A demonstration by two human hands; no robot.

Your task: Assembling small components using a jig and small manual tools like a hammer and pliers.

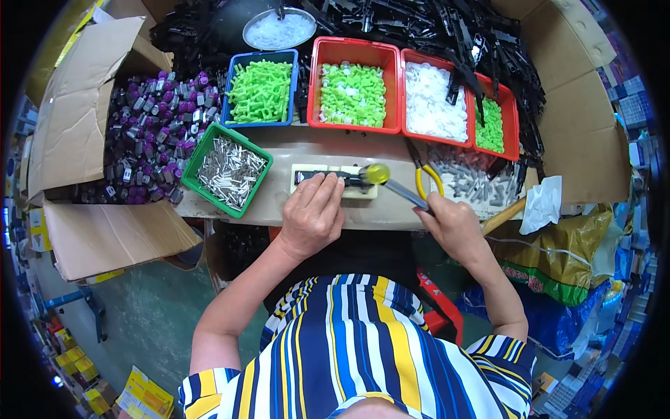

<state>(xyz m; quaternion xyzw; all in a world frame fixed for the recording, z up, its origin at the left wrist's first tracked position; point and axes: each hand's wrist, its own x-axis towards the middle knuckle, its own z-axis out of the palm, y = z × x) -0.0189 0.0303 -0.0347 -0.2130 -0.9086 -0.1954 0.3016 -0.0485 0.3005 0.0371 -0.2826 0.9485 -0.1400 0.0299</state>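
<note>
On the workbench [272, 143] sits a cream-coloured block-like holder [363, 193] with a long black plastic part [351, 179] lying in its recess. My left hand [312, 215] is closed over this part, fingers together and pressing it down into the holder. Gripped in my right hand [452, 227] is a mallet [403, 193] with a metal shaft and a round yellow head. The mallet head is over the right end of the black part; whether it touches cannot be told. Just beyond my right hand lie yellow-handled pliers [430, 183].
Left of the holder stands a green bin [188, 180] of metal pins. Behind are a blue bin [225, 98] of green pieces and red bins [314, 91] of green and white pieces. Cardboard boxes [66, 140] flank the bench; grey pieces [481, 181] lie at right, black parts [426, 24] at back.
</note>
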